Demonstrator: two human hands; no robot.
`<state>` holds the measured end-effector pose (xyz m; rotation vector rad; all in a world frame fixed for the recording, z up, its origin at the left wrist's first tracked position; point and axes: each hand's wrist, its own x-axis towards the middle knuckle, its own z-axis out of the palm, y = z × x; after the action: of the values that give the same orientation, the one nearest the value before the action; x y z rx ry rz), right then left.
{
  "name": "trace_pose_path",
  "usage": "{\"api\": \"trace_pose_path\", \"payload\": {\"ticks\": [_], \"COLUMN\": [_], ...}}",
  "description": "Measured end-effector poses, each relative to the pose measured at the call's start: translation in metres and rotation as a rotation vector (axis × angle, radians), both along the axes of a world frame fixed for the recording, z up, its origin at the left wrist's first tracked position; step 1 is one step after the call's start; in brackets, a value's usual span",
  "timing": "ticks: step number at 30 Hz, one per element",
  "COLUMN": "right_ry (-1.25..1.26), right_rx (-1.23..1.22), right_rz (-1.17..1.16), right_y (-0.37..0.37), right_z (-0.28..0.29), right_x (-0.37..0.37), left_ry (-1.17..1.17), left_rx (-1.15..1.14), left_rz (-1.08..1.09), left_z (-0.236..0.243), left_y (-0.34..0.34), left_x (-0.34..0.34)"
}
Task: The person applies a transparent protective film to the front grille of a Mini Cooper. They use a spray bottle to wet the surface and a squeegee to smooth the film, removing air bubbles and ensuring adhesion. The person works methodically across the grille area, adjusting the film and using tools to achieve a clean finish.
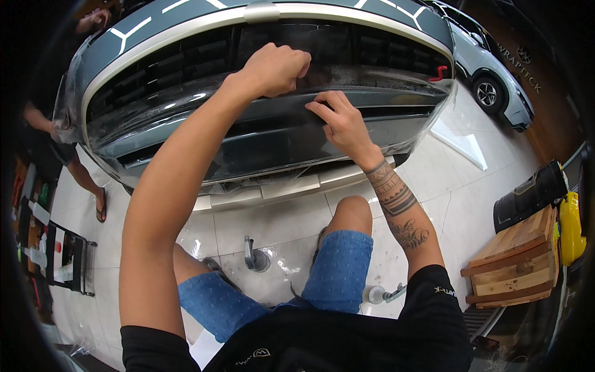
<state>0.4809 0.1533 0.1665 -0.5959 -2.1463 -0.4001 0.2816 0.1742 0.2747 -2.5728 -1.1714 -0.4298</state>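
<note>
A clear, glossy film [176, 102] lies over the front bumper [248, 139] of a grey-blue car, loose and wrinkled toward both ends. My left hand [279, 68] is closed in a fist above the bumper, in front of the dark grille [387, 53], and appears to grip the film's upper part. Lower and to the right, my right hand [341, 121] pinches with thumb and forefinger at what looks like the same film. The film between my hands is see-through, so its exact edge is hard to make out.
At the left, another person's hand [59, 129] touches the film's end. Spray bottles stand on the tiled floor by my legs: one [255, 257] between them, another [375, 294] at right. A wooden step [511, 263] stands right, a red hook-shaped piece [439, 74] on the grille, another car [483, 68] beyond.
</note>
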Motion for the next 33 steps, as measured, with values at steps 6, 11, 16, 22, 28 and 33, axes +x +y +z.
{"api": "trace_pose_path", "payload": {"ticks": [6, 11, 16, 22, 28, 33], "right_ry": [-0.006, 0.016, 0.021, -0.029, -0.041, 0.218], "right_rx": [0.100, 0.059, 0.051, 0.072, -0.016, -0.175], "right_rz": [-0.006, 0.009, -0.051, -0.222, -0.243, -0.002], "right_y": [0.009, 0.014, 0.013, 0.010, 0.013, -0.020], "right_z": [-0.001, 0.003, 0.012, 0.023, 0.029, 0.010], "right_x": [-0.017, -0.026, -0.035, -0.043, -0.048, -0.030], "left_ry": [-0.028, -0.035, 0.004, 0.019, -0.258, -0.676], "left_rx": [0.015, -0.047, -0.060, -0.086, 0.151, 0.153], "left_rz": [-0.041, 0.035, 0.096, 0.122, 0.041, -0.063], "left_z": [0.000, 0.004, 0.006, 0.008, -0.003, -0.041], "left_y": [0.003, 0.005, 0.000, -0.008, -0.025, -0.085], "left_x": [-0.005, -0.002, 0.004, 0.005, -0.043, -0.065]}}
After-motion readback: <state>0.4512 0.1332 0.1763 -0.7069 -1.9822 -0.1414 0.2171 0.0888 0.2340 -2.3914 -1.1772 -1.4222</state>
